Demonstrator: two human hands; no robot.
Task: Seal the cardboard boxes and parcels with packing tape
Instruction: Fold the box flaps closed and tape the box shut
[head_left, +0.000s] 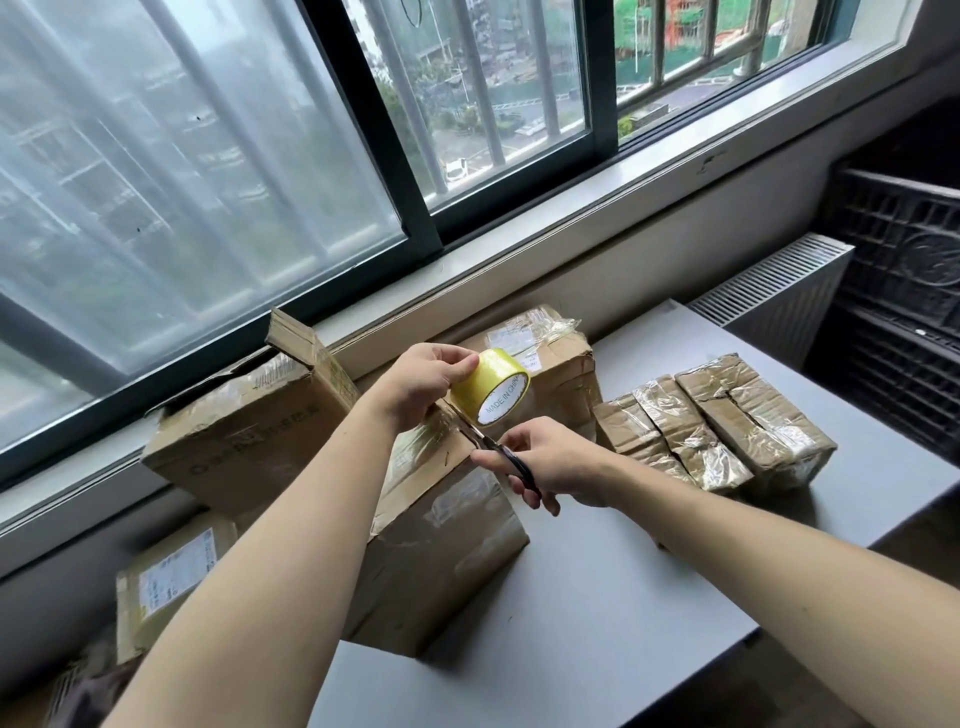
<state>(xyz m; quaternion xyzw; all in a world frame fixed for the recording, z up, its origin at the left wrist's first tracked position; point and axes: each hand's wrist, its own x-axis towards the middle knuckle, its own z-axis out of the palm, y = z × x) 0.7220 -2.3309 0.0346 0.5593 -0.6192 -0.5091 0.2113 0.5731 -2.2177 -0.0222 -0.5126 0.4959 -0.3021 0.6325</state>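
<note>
My left hand (423, 384) grips a yellowish roll of packing tape (488, 385) above the top edge of a brown cardboard box (441, 540) in the middle of the grey table (597, 623). A strip of clear tape runs from the roll down onto the box top. My right hand (545, 462) holds black-handled scissors (501, 454), whose blades point up-left at the tape strip just below the roll. Three small taped parcels (727, 426) lie side by side to the right.
A larger box with an open flap (244, 426) stands at the left near the window sill (519, 249). Another taped box (550, 364) sits behind the roll. A labelled parcel (166, 582) lies lower left. A radiator (769, 291) and black crates (904, 291) stand at the right.
</note>
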